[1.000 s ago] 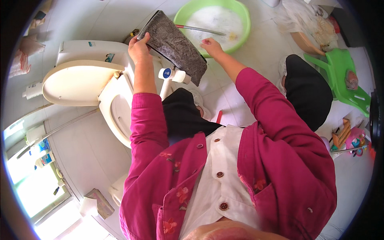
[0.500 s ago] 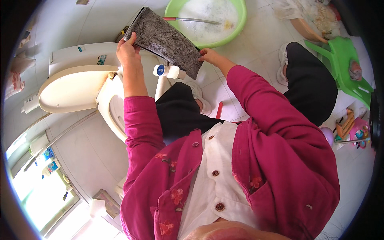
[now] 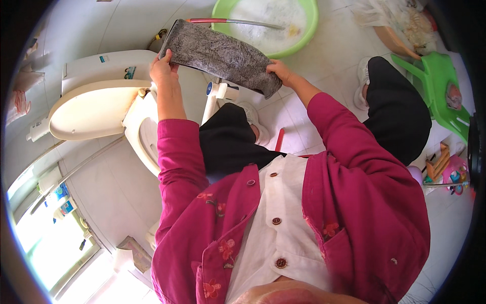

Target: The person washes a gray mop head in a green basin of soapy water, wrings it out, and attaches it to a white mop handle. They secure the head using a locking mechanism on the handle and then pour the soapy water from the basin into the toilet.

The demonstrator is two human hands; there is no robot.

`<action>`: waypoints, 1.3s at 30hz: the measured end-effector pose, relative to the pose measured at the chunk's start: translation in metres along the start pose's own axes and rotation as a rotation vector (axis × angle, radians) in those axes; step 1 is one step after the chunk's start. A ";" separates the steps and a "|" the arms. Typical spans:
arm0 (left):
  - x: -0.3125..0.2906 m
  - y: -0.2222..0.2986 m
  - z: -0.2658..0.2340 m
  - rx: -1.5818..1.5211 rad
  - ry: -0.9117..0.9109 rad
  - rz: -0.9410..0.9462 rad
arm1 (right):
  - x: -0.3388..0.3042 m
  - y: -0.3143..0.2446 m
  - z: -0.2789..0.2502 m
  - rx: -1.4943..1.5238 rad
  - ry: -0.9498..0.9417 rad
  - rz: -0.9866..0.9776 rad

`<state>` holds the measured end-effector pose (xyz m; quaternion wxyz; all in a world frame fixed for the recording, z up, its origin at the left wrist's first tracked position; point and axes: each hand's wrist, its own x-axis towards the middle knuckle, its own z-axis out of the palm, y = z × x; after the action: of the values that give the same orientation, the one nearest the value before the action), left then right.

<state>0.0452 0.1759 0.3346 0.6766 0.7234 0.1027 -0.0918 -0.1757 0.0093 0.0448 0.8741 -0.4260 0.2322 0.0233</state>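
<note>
A flat mop head with a grey, wet-looking plush pad [image 3: 220, 57] is held up in front of me, tilted down toward the right. My left hand [image 3: 164, 73] grips its left end, thumb on the pad's face and the other fingers behind. At the right end my right hand [image 3: 281, 72] is closed on the pad's upper edge. Just below the mop head is a white swivel joint with a blue cap [image 3: 221, 91], with a white tube running down from it. Whether it joins the mop head is hidden.
Beyond the pad stands a green basin [image 3: 313, 30] of foamy water, a red-and-silver rod [image 3: 248, 22] across it. To the left is a toilet with its lid [image 3: 91, 111] raised. A green plastic chair [image 3: 440, 76] stands right. A red strip [image 3: 279, 139] shows between my legs.
The mop head has swung to a flatter angle, its right end moving right with my right hand and its left end lower. Both hands keep their hold.
</note>
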 end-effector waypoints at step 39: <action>0.039 -0.011 -0.013 -0.114 -0.106 -0.161 | 0.003 0.058 -0.006 0.245 0.225 0.564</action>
<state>0.0794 0.1903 0.3139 0.7117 0.6671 0.1295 -0.1779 -0.1889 0.0414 -0.0026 0.8468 -0.2365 0.4373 0.1892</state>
